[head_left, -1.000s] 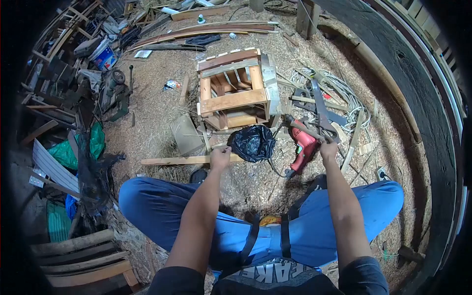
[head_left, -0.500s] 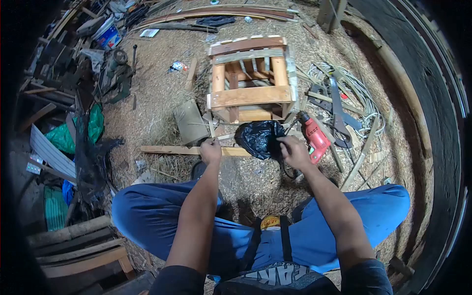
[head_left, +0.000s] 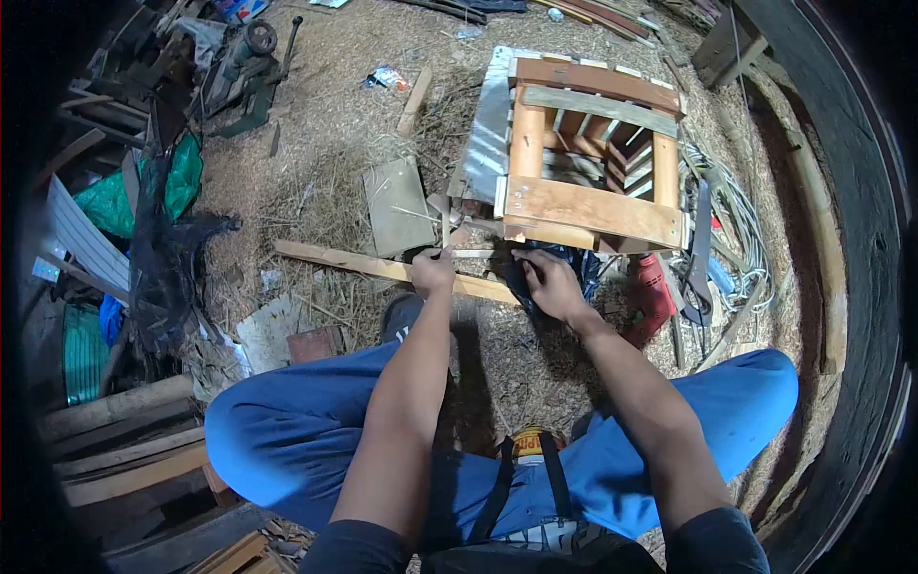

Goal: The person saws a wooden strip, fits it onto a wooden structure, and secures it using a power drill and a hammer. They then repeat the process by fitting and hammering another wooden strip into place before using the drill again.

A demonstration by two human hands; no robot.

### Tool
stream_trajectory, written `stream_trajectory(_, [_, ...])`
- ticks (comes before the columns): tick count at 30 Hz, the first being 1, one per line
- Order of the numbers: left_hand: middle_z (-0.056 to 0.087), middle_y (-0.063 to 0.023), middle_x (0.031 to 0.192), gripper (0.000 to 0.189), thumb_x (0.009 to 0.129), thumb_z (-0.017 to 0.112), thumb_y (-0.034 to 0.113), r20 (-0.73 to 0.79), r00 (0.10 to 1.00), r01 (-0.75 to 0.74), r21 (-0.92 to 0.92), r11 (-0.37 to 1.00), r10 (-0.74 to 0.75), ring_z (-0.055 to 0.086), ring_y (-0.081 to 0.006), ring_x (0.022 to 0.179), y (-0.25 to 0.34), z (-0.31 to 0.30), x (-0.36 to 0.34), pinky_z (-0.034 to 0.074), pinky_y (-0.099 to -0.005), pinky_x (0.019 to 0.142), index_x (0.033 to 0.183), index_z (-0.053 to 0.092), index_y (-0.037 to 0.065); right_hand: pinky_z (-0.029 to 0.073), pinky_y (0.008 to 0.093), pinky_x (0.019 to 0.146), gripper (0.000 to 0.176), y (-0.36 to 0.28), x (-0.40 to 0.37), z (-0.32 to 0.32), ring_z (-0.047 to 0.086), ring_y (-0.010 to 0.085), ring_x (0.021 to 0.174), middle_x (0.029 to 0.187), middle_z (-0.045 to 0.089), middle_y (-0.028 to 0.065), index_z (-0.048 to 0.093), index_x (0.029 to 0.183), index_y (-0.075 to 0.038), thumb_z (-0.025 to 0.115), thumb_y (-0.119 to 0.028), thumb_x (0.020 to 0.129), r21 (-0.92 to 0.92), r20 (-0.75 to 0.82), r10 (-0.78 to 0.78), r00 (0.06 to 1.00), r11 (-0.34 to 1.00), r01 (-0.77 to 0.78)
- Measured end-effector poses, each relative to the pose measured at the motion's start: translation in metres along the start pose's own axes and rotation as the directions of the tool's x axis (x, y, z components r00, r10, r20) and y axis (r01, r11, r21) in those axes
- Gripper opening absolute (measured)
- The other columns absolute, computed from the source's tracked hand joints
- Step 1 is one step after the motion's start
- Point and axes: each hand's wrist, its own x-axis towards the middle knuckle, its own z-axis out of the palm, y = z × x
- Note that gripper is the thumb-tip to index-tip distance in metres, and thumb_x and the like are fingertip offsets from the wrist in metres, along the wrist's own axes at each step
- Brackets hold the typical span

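My left hand [head_left: 434,272] is closed near the near end of a thin strip, over the long wooden slat [head_left: 344,260]; what its fingers pinch is too small to name. My right hand [head_left: 555,285] is closed at the edge of the black plastic bag [head_left: 579,264], just below the wooden crate frame [head_left: 593,203]; its fingertips hide what they hold. The slatted frame rests beyond both hands, with a grey sheet [head_left: 490,124] along its left side. Right of my right hand lies a red power drill [head_left: 652,300].
A flat board [head_left: 398,207] lies beyond my left hand. At the right are a handsaw [head_left: 702,239] and coiled cable [head_left: 755,251]. Green plastic [head_left: 182,182] and scrap wood are heaped at the left. A timber beam [head_left: 861,230] borders the right side.
The view has shifted, and the crate frame now appears turned and farther right, partly over the black bag. Both hands have come closer together.
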Motion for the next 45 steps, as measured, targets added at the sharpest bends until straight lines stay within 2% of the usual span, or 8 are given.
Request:
stream_trajectory(2, [0.076, -0.0157, 0.082, 0.032, 0.083, 0.085, 0.035, -0.009, 0.997, -0.073, 0.005, 0.997, 0.073, 0.074, -0.0294, 0.075, -0.014, 0.000, 0.009, 0.058, -0.0397, 0.071, 0.096, 0.081, 0.006, 0.051, 0.0466, 0.101, 0.036, -0.007, 0.008, 0.005, 0.063, 0.0408, 0.115, 0.123, 0.068, 0.0206, 0.067, 0.128, -0.011, 0.058, -0.006, 0.093, 0.039, -0.022, -0.068, 0.997, 0.997, 0.069])
stream_trajectory(5, [0.069, -0.0065, 0.073, 0.017, 0.098, 0.071, 0.015, 0.124, 0.967, -0.123, -0.541, 0.832, 0.223, 0.065, -0.0121, 0.063, -0.042, -0.003, 0.030, 0.053, -0.0285, 0.053, 0.099, 0.073, -0.002, 0.051, 0.0460, 0.102, 0.035, -0.017, 0.016, 0.009, 0.063, 0.0404, 0.116, 0.125, 0.068, 0.0208, 0.067, 0.128, -0.010, 0.057, -0.007, 0.094, 0.044, -0.007, -0.088, 0.996, 0.995, 0.088])
stream_trajectory(13, [0.067, -0.0079, 0.081, 0.026, 0.104, 0.064, 0.025, -0.054, 0.988, -0.111, -0.899, 0.423, 0.143, 0.066, -0.0165, 0.065, -0.042, -0.082, 0.037, 0.058, -0.0294, 0.059, 0.104, 0.068, -0.001, 0.050, 0.0453, 0.104, 0.031, -0.076, 0.014, 0.001, 0.064, 0.0419, 0.116, 0.129, 0.066, 0.0218, 0.069, 0.122, -0.007, 0.055, -0.005, 0.094, 0.134, -0.073, -0.209, 0.975, 0.967, 0.217])
stream_trajectory(25, [0.063, -0.0047, 0.076, 0.021, 0.105, 0.061, 0.019, -0.273, 0.735, -0.544, -0.783, 0.301, 0.620, 0.061, -0.0129, 0.062, 0.124, -0.258, -0.015, 0.051, -0.0288, 0.055, 0.119, 0.058, 0.004, 0.058, 0.0413, 0.083, 0.032, -0.202, -0.025, -0.105, 0.071, 0.0342, 0.091, 0.102, 0.072, 0.0183, 0.071, 0.117, -0.003, 0.060, 0.003, 0.088, 0.021, -0.407, -0.615, 0.675, 0.733, 0.680])
stream_trajectory(32, [0.064, -0.0047, 0.074, 0.017, 0.104, 0.062, 0.019, 0.007, 0.635, -0.490, -0.770, 0.409, 0.773, 0.060, -0.0119, 0.057, 0.237, -0.280, -0.075, 0.046, -0.0267, 0.050, 0.113, 0.058, 0.006, 0.056, 0.0395, 0.081, 0.022, -0.202, -0.042, -0.242, 0.071, 0.0326, 0.093, 0.100, 0.072, 0.0180, 0.072, 0.110, 0.000, 0.068, 0.001, 0.089, -0.274, -0.567, -0.565, 0.599, 0.815, 0.510])
stream_trajectory(35, [0.064, -0.0037, 0.073, 0.014, 0.104, 0.063, 0.018, 0.062, 0.582, -0.479, -0.780, 0.403, 0.811, 0.059, -0.0116, 0.057, 0.249, -0.254, -0.083, 0.045, -0.0264, 0.049, 0.111, 0.058, 0.007, 0.055, 0.0414, 0.082, 0.020, -0.185, -0.047, -0.279, 0.070, 0.0365, 0.094, 0.100, 0.071, 0.0192, 0.073, 0.111, -0.001, 0.068, -0.004, 0.092, -0.243, -0.521, -0.487, 0.701, 0.872, 0.425])
stream_trajectory(41, [0.063, -0.0026, 0.075, 0.008, 0.104, 0.060, 0.013, 0.180, 0.607, -0.405, -0.768, 0.496, 0.774, 0.054, -0.0075, 0.056, 0.254, -0.212, -0.082, 0.042, -0.0241, 0.048, 0.105, 0.057, 0.006, 0.055, 0.0396, 0.085, 0.021, -0.138, -0.031, -0.280, 0.071, 0.0346, 0.096, 0.101, 0.073, 0.0184, 0.076, 0.111, -0.002, 0.071, -0.008, 0.091, 0.001, -0.616, -0.184, 0.766, 0.972, 0.234])
stream_trajectory(45, [0.065, -0.0020, 0.077, 0.008, 0.103, 0.063, 0.013, 0.213, 0.631, -0.414, -0.721, 0.556, 0.746, 0.054, -0.0065, 0.061, 0.259, -0.200, -0.089, 0.039, -0.0238, 0.053, 0.102, 0.059, 0.006, 0.053, 0.0381, 0.092, 0.026, -0.134, -0.004, -0.262, 0.071, 0.0299, 0.099, 0.106, 0.074, 0.0175, 0.076, 0.116, -0.003, 0.074, -0.012, 0.091, -0.120, -0.585, -0.286, 0.759, 0.956, 0.268])
